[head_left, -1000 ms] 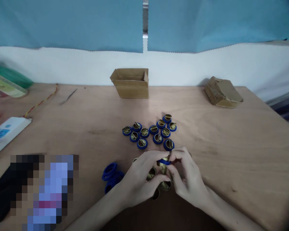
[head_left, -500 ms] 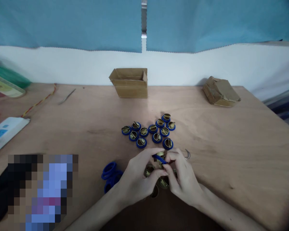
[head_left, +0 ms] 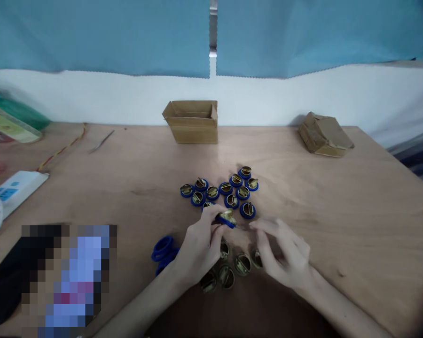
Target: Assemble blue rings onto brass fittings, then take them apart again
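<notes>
Held between the thumb and fingers of my left hand [head_left: 197,249] is a round brass pin-back badge [head_left: 228,217] with a blue ring around its edge, tilted. My right hand [head_left: 285,253] is apart from it on the right, fingers bent and slightly parted, with nothing visible in them. Below and between the hands lie several bare brass pin-back badges [head_left: 242,265] without rings. A pile of loose blue rings [head_left: 162,246] sits left of my left wrist, partly hidden by it. Beyond the hands are several blue-ringed badges [head_left: 247,210], pin side up.
An open cardboard box [head_left: 196,134] stands at the back, and a crumpled cardboard box [head_left: 326,136] at back right. On the left are a white power strip [head_left: 24,190], a wire [head_left: 61,149], a thin metal tool [head_left: 102,142] and a pixelated object [head_left: 77,281].
My right hand has come away from the ringed badge and moved right. My left hand keeps hold of the badge and has shifted slightly left, uncovering more bare badges.
</notes>
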`<state>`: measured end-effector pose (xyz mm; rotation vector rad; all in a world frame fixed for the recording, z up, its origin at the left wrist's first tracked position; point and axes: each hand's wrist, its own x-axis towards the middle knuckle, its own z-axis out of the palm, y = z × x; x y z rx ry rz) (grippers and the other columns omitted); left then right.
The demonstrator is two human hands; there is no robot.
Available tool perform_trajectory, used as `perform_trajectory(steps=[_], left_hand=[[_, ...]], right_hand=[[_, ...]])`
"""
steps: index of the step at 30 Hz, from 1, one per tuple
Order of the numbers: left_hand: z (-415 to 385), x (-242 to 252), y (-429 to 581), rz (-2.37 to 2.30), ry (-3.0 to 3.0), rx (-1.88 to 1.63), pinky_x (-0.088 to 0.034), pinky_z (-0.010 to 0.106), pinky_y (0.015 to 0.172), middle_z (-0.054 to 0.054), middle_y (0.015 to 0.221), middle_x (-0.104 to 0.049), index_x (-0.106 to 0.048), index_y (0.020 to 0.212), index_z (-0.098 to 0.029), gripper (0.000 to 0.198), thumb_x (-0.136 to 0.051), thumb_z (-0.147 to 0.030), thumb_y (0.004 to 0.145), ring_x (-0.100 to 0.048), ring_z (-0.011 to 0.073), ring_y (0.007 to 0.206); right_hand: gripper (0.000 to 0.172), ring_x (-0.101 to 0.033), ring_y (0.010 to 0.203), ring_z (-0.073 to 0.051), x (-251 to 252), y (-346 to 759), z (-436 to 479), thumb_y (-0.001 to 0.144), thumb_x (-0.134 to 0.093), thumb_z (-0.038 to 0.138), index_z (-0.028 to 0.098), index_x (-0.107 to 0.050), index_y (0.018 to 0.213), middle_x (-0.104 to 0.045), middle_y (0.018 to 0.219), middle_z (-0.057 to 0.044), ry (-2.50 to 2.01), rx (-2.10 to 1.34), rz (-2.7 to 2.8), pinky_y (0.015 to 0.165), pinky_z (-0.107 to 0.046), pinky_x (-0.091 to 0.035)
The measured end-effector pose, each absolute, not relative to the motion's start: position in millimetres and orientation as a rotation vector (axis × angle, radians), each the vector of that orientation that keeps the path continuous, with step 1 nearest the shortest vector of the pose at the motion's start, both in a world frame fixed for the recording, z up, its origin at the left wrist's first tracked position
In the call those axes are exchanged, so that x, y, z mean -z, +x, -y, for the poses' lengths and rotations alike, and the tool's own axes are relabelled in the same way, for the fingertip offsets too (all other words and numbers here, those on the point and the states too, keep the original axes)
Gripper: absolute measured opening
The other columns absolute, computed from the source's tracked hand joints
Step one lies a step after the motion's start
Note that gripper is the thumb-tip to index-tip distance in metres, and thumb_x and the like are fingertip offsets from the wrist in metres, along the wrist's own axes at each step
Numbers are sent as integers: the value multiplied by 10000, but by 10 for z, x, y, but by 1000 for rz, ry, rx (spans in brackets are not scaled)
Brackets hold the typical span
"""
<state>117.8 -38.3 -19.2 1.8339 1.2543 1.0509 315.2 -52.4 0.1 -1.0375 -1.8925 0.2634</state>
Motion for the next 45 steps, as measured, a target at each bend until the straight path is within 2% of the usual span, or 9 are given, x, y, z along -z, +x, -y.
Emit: perform_trajectory(steps=[5,8,13,21,27,32,36,40,45], left_hand=[[391,157,1183,-1100,1905,-1054,-614,295,907,111,1279,-727,-492,1000,-244,230,-458,-28,929,-686,215,1232],[424,139,1199,-1043,1964,-1083,-599,327,955,138,1377,-674,-491,956,-247,256,-452,3,916,-629,231,1308],[454,142,1238,-989,1734,-1188,-614,341,937,180,1468,-589,-461,949,-243,199,-479,-44,946,-641,238,1295],[398,137,1211,-1213,1380,-1328,-618,283,784,60,1050,-724,-452,908,-232,130,-558,-208,980,-735,175,967],[358,72,1190,-1342,1292,-1238,-427,170,460,-101,574,-480,-484,985,-244,153,-618,-206,923,-517,86,472],[386,-6,1210,-1064,1323,-996,-548,219,598,15,886,-682,-588,1099,-234,226,-646,-215,881,-677,139,723],[427,-25,1202,-943,1325,-808,-591,271,737,49,1032,-733,-592,1256,-256,313,-558,-220,947,-707,166,845],[449,-34,1187,-905,1366,-784,-578,347,943,87,1359,-645,-552,1345,-271,342,-506,-316,1010,-664,226,1163],[454,-46,1171,-843,1426,-746,-483,380,1100,88,1418,-577,-507,1370,-271,339,-485,-305,1034,-554,232,1329]], right_hand=[[221,-633,708,-144,-47,3206,423,992,-542,199,229,-626,1195,-657,868,-17,-1170,-750,1814,630,-279,-551],[126,-553,637,-124,-43,3197,407,1012,-542,269,218,-646,1063,-582,762,16,-1118,-1033,1794,563,-253,-489],[224,-427,569,-92,-61,3138,441,1004,-568,366,215,-529,843,-457,696,54,-1069,-1356,1598,495,-222,-395],[287,-436,509,-96,-126,3158,438,1006,-561,418,240,-445,813,-434,623,75,-1091,-1294,1435,462,-221,-406],[228,-449,575,-100,-13,3110,464,985,-590,302,236,-458,811,-413,726,54,-1094,-1090,1464,502,-232,-416],[199,-486,638,-112,58,3079,518,978,-586,218,236,-459,825,-454,750,45,-1129,-868,1662,574,-249,-436],[171,-528,631,-114,62,3092,544,964,-613,175,237,-477,880,-521,770,36,-1091,-653,1886,558,-247,-440],[138,-558,662,-132,95,3096,554,974,-598,149,232,-497,931,-564,788,19,-1015,-542,2035,590,-267,-460],[148,-564,696,-141,116,3089,559,974,-566,129,231,-497,894,-583,813,7,-974,-568,2112,608,-271,-455]])
